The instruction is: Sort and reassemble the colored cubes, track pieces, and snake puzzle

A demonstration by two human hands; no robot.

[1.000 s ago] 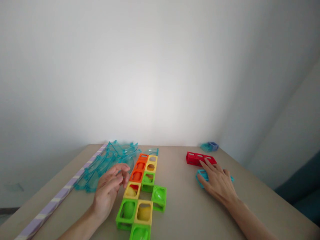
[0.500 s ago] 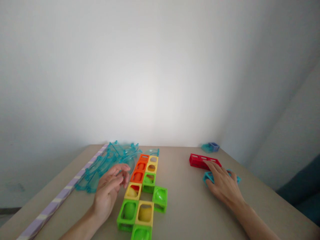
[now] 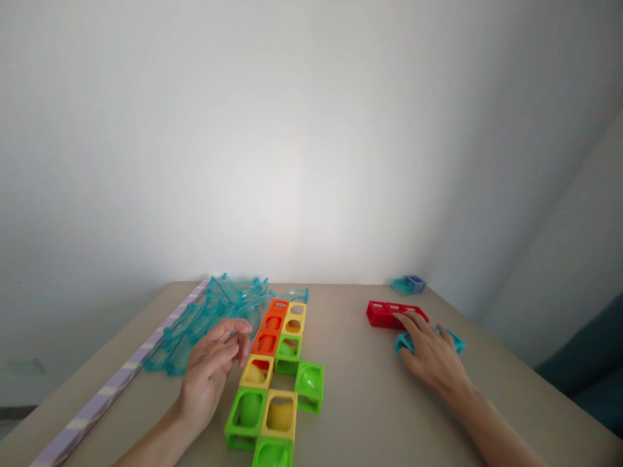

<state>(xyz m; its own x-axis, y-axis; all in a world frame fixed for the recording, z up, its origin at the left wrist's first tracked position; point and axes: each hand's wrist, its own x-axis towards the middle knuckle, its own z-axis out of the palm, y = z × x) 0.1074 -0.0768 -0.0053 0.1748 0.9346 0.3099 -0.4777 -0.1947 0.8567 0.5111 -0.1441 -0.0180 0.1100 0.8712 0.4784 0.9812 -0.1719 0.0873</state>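
Note:
On the right, my right hand [image 3: 435, 359] lies over a row of light-blue hollow cube blocks [image 3: 456, 342], thumb at its left end and fingers on its far side. Just behind its fingertips is a row of red cube blocks [image 3: 384, 315]. My left hand [image 3: 210, 370] hovers with loosely curled, parted fingers and nothing in them. Beside it, to its right, stretches a line of hollow cube blocks: orange ones [image 3: 267, 344] at the back, yellow ones [image 3: 279, 415] and green ones [image 3: 246, 413] closer to me. One green block [image 3: 310, 384] juts out to the right.
Clear teal track pieces [image 3: 195, 321] are heaped on the left of the table [image 3: 360, 402], by a purple-and-white striped strip [image 3: 117, 386]. Another curved teal piece [image 3: 296, 296] lies behind the blocks. A bluish-purple block [image 3: 415, 283] is in the far right corner, before the wall [image 3: 311, 162].
The view has shifted very slightly. My right hand stays on the light-blue blocks with a small change in finger position. My left hand is almost still.

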